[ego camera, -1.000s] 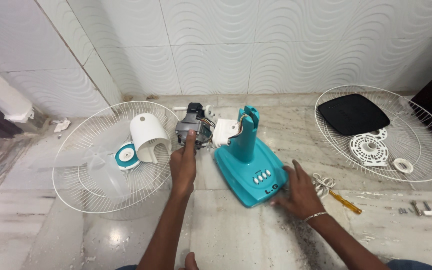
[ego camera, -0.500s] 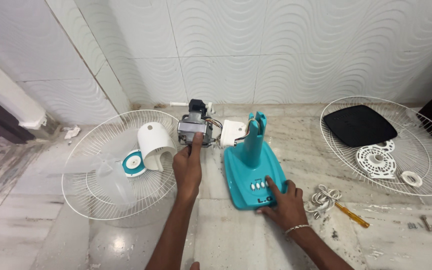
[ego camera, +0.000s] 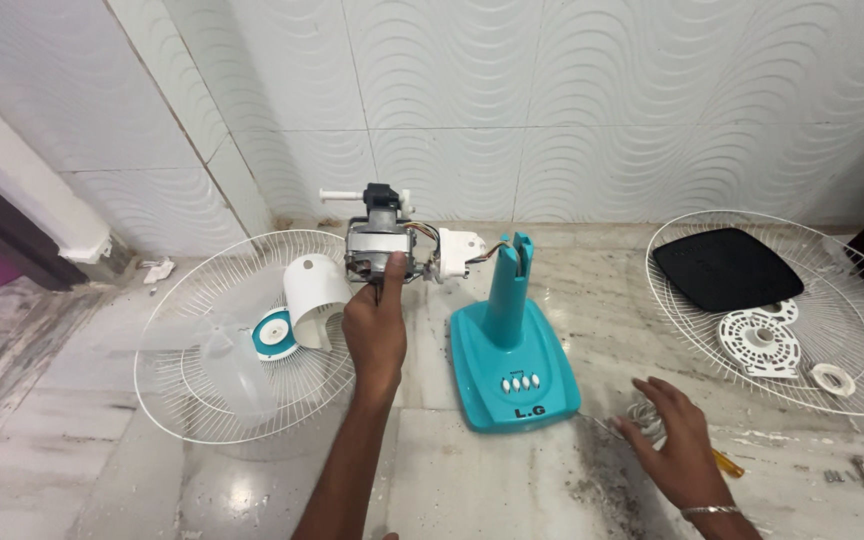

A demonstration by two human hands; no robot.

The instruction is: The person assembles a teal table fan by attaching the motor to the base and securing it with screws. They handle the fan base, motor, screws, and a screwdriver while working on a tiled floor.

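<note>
My left hand (ego camera: 374, 330) grips the grey metal fan motor (ego camera: 377, 240) from below, thumb up against it, and holds it raised in front of the tiled wall. Wires run from the motor to a white plastic bracket (ego camera: 457, 250) and to the neck of the teal fan base (ego camera: 512, 365), which stands upright on the floor. My right hand (ego camera: 674, 435) is off the base, to its right, fingers spread and empty. It hovers over a coiled white cord (ego camera: 642, 415) and a yellow-handled screwdriver (ego camera: 727, 463).
A white wire grille (ego camera: 182, 400) on the left holds a clear fan blade (ego camera: 232, 370), a white motor cover (ego camera: 314, 290) and a teal cap (ego camera: 272, 333). A second grille (ego camera: 852, 300) on the right holds a black panel (ego camera: 727, 268), a white round plate (ego camera: 757, 342) and a ring (ego camera: 832, 378). Screws (ego camera: 862, 470) lie far right.
My left hand has lifted the motor higher, pulling the white bracket up with it. My right hand has left the base's buttons and moved right, over the cord.
</note>
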